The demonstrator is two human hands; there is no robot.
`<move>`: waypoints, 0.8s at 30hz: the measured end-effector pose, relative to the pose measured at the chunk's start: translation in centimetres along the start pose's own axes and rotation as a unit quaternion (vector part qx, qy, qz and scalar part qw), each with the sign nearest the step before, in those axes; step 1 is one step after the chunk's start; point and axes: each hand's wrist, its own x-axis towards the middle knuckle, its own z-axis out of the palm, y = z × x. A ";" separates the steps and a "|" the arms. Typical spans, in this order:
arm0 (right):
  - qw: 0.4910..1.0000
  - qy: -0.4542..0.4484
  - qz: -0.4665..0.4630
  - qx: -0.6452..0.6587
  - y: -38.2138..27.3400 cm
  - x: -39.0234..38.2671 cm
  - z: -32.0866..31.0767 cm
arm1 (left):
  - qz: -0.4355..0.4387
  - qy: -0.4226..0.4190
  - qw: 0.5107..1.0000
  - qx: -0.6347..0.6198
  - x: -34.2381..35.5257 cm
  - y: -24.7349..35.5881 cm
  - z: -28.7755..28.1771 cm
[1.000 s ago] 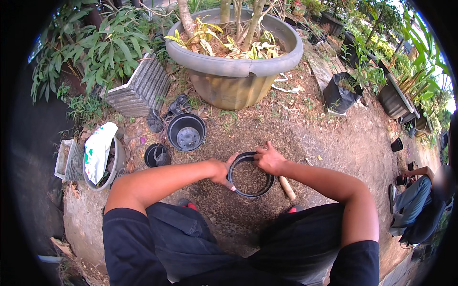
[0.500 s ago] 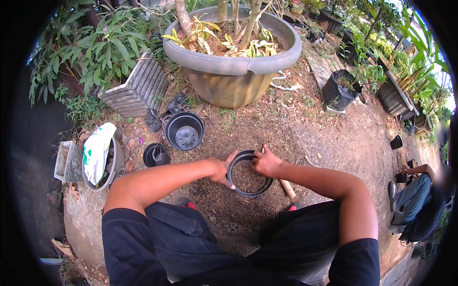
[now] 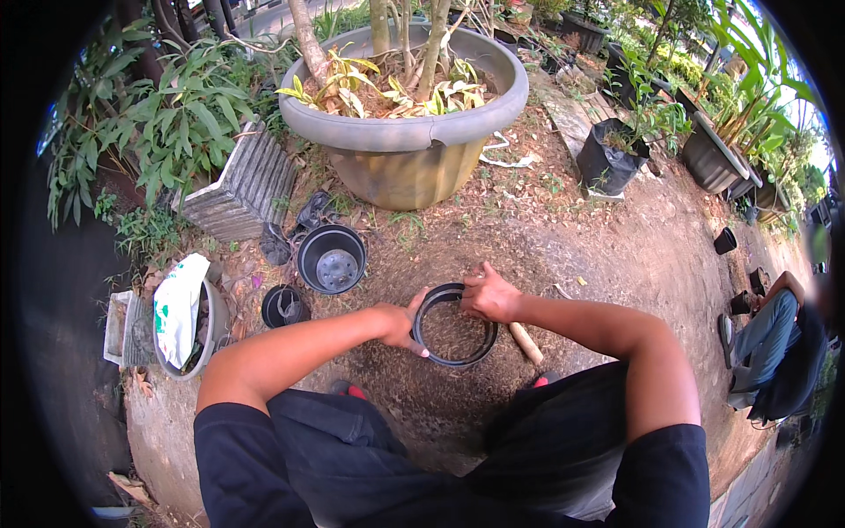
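Observation:
Between my feet on the ground is a round black plant pot (image 3: 420, 333), with brown soil showing inside its rim. My left hand (image 3: 405, 326) grips the left side of the rim, thumb and fingers on either side of it. At the far right of the rim, my right hand (image 3: 490, 295) is closed with its fingers bent over the edge; its fingertips are partly hidden. A light wooden stick or handle (image 3: 526, 344) lies just right of the pot, its far end hidden. Two more black pots, a larger one (image 3: 332, 260) and a smaller one (image 3: 285, 306), stand to the left.
A large cracked planter (image 3: 400, 180) with a small tree stands ahead. Left are a ridged grey planter (image 3: 238, 189) and a round pot with a white bag (image 3: 180, 310). Plants in a black bag (image 3: 607, 158) stand far right. Another person (image 3: 775, 343) sits at right.
The view has shifted slightly, so the surroundings sit lower and further left. Both hands stay on the pot's rim, with the right fingers slightly moved along it.

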 end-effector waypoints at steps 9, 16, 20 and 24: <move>0.961 0.098 0.223 0.134 4.1 -3.7 -1.9 | 0.009 0.005 1.000 0.013 0.7 -0.4 0.5; 0.955 -0.102 0.201 0.192 4.0 -5.6 -4.5 | 0.004 -0.003 1.000 0.004 0.0 0.0 -0.1; 0.952 -0.147 0.233 0.130 3.9 -8.7 -5.5 | -0.001 -0.015 1.000 -0.010 0.0 0.5 -0.6; 0.918 -0.176 0.309 0.174 2.0 -13.4 -0.3 | 0.026 -0.051 0.998 -0.013 0.4 0.2 -1.1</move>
